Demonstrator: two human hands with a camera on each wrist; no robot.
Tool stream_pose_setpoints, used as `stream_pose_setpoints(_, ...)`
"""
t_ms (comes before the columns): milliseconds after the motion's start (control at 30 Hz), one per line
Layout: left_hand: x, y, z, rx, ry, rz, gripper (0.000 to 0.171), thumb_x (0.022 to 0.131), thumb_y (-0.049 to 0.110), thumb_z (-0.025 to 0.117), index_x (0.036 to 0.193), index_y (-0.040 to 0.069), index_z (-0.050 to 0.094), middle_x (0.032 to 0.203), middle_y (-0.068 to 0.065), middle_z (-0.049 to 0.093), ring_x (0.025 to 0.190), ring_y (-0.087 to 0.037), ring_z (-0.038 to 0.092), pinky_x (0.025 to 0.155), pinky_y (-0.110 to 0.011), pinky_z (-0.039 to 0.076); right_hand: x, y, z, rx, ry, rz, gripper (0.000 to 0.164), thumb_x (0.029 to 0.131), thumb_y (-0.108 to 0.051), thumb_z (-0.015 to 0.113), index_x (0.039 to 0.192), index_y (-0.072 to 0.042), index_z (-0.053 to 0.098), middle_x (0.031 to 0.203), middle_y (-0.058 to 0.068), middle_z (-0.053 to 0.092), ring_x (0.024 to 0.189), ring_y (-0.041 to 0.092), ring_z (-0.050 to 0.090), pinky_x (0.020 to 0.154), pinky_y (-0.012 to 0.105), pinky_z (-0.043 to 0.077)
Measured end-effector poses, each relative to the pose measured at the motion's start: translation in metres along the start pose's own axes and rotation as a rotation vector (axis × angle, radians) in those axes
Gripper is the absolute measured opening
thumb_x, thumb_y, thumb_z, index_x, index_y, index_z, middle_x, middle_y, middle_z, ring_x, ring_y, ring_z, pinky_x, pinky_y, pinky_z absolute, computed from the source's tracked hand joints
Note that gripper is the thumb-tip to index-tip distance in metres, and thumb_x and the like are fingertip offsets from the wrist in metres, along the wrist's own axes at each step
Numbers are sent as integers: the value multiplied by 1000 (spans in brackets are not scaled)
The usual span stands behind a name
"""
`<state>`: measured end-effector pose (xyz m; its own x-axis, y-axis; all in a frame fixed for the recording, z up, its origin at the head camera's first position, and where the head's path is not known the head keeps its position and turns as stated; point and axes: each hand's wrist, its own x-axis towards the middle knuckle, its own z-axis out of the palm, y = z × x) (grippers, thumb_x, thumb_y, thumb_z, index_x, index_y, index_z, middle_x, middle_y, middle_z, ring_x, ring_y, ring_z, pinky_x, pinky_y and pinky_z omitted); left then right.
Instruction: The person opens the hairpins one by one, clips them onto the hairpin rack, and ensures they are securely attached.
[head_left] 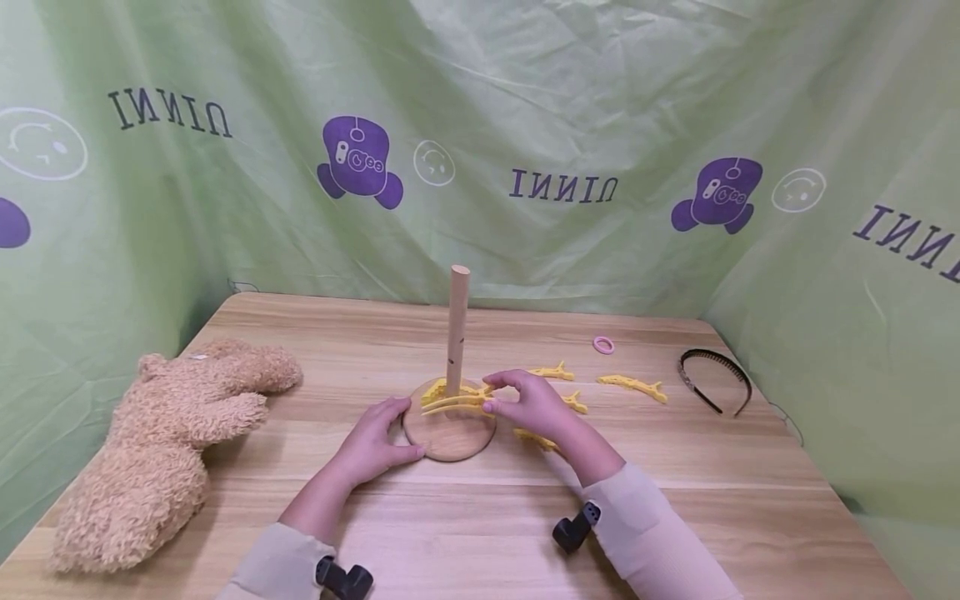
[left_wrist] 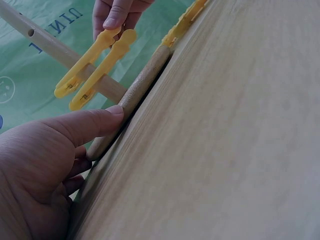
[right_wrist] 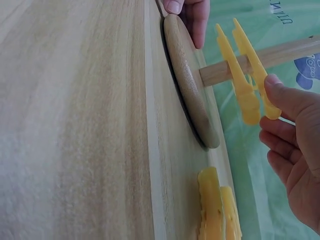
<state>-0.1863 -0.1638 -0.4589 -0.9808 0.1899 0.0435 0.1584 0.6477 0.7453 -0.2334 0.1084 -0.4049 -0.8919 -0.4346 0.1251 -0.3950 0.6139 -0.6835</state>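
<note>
A round wooden base (head_left: 450,446) with an upright wooden post (head_left: 457,325) stands mid-table. My left hand (head_left: 372,446) grips the left rim of the base, thumb at the front and fingers round the far side. At the post's lower part, my right hand (head_left: 534,407) pinches the end of a yellow hair clip (head_left: 457,402). Two slim yellow arms (right_wrist: 240,75) run side by side across the post in both wrist views, a gap between them. More yellow shows behind the post's foot in the head view.
Several yellow clips (head_left: 633,385) lie right of the base, some partly behind my right hand. Farther right are a pink hair ring (head_left: 603,345) and a black headband (head_left: 738,370). A brown plush toy (head_left: 165,442) lies along the left edge. Green printed cloth (head_left: 480,150) hangs around the table.
</note>
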Motion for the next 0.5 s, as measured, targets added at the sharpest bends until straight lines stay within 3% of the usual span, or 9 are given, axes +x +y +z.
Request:
stream_pose_setpoints(233,0,0,0,4,-4,-5,84,75,27,84,142,-5,45,149,-31,39,142,-48,31,117,-60,25,-9,8,-11,27,26,52,57,85,-33,76,135,-11,58,134,9,62,130,31,53,113,53,38)
stream_pose_setpoints(500,1,-2,0,16,-2,-1,85,76,29,84,142,-5,45,149,-30,39,141,-47,32,117,-60,26,-23,35,-37,-6,86,97,58,87,-29,74,138,-9,54,142,13,55,134,38,47,113,58,36)
